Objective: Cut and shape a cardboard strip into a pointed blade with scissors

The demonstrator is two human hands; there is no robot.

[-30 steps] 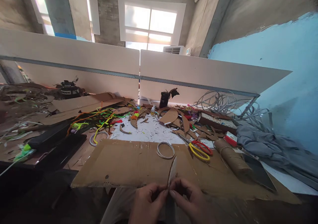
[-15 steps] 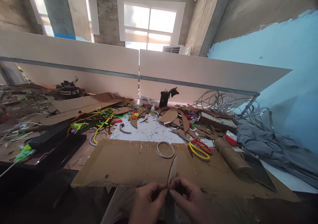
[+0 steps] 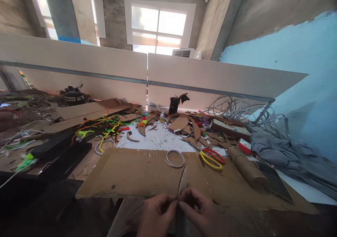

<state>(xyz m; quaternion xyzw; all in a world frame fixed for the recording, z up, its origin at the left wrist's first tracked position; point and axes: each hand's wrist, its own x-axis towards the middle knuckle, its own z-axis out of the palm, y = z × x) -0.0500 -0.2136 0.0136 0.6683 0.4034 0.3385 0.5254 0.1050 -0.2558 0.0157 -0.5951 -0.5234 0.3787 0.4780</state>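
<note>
At lower centre, the left hand (image 3: 158, 211) and right hand (image 3: 197, 206) pinch a curved, pointed strip (image 3: 183, 181); a light, even pinch should avoid creasing it. Near the cardboard sheet's (image 3: 131, 174) front edge, there is more room leftward than toward the ring (image 3: 176, 167) and yellow-handled scissors (image 3: 202, 156).

We are facing two pale partition panels (image 3: 210, 75) standing side by side, and above them a bright window (image 3: 171, 21) is glowing. An air conditioner (image 3: 182, 53) is peeking over the right one's top edge. On our right, grey cloth (image 3: 279, 156) is lying crumpled beside a red-and-white box (image 3: 244, 146), near a partly blue wall (image 3: 295, 47).
</note>
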